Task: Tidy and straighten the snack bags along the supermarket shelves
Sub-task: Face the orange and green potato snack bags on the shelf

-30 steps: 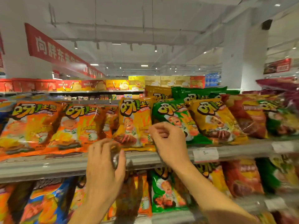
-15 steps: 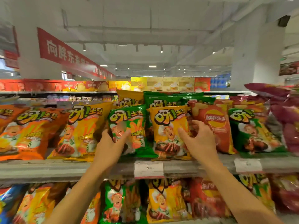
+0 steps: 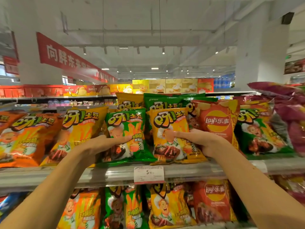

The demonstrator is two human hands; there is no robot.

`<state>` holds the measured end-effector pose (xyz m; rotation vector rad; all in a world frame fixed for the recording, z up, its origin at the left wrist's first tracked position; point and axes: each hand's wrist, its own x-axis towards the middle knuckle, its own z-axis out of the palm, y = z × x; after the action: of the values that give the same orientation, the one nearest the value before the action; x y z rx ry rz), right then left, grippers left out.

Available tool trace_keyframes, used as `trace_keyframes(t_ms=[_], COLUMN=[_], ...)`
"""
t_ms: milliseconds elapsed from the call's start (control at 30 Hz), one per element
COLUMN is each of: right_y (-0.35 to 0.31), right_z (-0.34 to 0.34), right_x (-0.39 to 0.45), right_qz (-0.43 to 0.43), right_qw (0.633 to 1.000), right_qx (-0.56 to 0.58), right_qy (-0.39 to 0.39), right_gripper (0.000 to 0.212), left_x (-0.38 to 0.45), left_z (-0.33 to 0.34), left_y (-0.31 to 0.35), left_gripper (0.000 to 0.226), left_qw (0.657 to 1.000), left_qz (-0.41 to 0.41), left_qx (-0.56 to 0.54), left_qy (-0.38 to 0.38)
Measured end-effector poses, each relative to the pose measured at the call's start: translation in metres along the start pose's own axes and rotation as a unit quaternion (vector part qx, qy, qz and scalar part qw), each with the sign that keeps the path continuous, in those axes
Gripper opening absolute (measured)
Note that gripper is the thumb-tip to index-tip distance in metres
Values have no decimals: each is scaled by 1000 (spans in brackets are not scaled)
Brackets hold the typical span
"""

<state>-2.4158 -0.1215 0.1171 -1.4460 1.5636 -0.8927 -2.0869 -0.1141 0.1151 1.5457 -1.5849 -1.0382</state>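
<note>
Forearms reach up from the lower corners toward the shelf (image 3: pixel 115 174), whose front edge carries a price tag (image 3: pixel 149 174). Left hand (image 3: pixel 97 146) grips the green bag (image 3: pixel 127 134) from its left side, thumb lying across the front. Right hand (image 3: pixel 201 141) grips the yellow bag (image 3: pixel 171 128) from its right side, thumb across the picture. Both bags stand at the shelf's front edge, side by side and touching. Just right of them stands a red Lay's bag (image 3: pixel 217 123); orange bags (image 3: pixel 29 138) fill the shelf's left end. More bags stand behind, and a red banner (image 3: pixel 66 57) hangs far back.
</note>
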Motion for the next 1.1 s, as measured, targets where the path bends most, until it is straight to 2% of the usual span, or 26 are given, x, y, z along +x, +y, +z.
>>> trace_keyframes(t_ms=[100,133,200,233,333,433,533,633,700,767,867,933,1033,1100], right_y=[3,3,3,3,3,6,8,9,8,3,-4,-3,5,13], right_z=[2,2,1,0,3,8,12,14,12,7,-6,-17,-36,-50], right_x=[2,2,1,-1,-6,-7,-10,-16,-19,-24,-37,-49,-69,-82], right_qz=[-12,-20,-37,-49,-88,-114,-139,-171,-206,-237,-260,-264,-257,-241], right_qw=[1000,999,998,997,992,989,986,981,969,952,933,929,926,926], right_qx=[18,25,38,40,49,75,85,85,94,108,143,145,131,119], right_qy=[-10,-16,-36,-48,-75,-64,-21,42,101,159,202,215,245,266], right_gripper=[142,136,124,119,110,89,81,86,88,84,91,96,92,87], left_x=[4,6,4,4,6,6,8,7,10,14,19,23,23,24], left_z=[0,2,5,7,6,6,4,6,10,16,26,37,64,87], left_y=[-3,-3,-1,-2,-5,-6,-7,-5,-5,-3,5,14,31,41], left_gripper=[130,116,74,61,58,52,56,57,74,101,132,136,133,122], left_qw=[1000,1000,998,997,994,991,991,990,992,994,995,994,992,990], left_qz=[4,0,5,8,17,26,29,27,35,32,36,55,90,111], left_qx=[-15,-27,-65,-76,-101,-126,-128,-135,-118,-104,-83,-75,-67,-75], left_qy=[-8,-8,-21,-26,-26,-26,-25,-25,-16,17,49,59,62,47])
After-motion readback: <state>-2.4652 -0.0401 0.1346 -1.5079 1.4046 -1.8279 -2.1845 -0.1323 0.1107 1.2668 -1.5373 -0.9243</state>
